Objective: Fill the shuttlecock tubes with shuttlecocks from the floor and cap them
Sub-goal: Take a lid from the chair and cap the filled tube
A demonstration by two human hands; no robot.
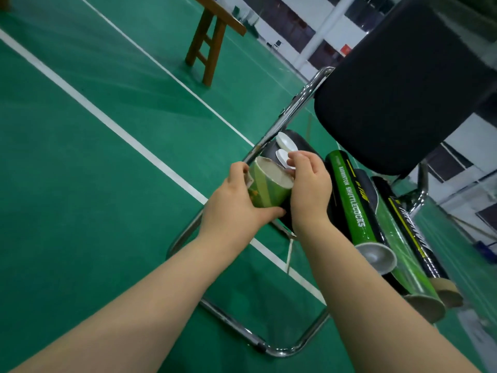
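The inside of the short green cardboard shuttlecock tube (pixel 265 191) is hard to read: its open mouth shows only a dull brown lining, and whether shuttlecocks sit in it cannot be told. Its lower end is hidden behind the left hand (pixel 236 197), whose fingers and thumb wrap around the tube's body and hold it tilted, mouth facing up and away.

The right hand (pixel 309 189) sits just beside the tube on its right and touches its wall. The thumb and fingertips pinch a small round white plastic cap (pixel 282 158) at the far rim of the mouth. Part of this cap is covered by the fingers. A second white round cap (pixel 285 141) lies just beyond it on the black padded chair seat (pixel 305 144), most of which is hidden.

To the right, three long tubes lie side by side on the seat: a green tube printed "BADMINTON SHUTTLECOCKS" (pixel 347 200), a glossy pale green tube (pixel 406 259), and a black tube with a yellow stripe (pixel 415 235). The chair's black backrest (pixel 403 90) blocks their far ends. Its chrome frame (pixel 295 103) rests on the green court floor (pixel 67 170). A brown wooden stool (pixel 209 41) is cut off at the top edge.
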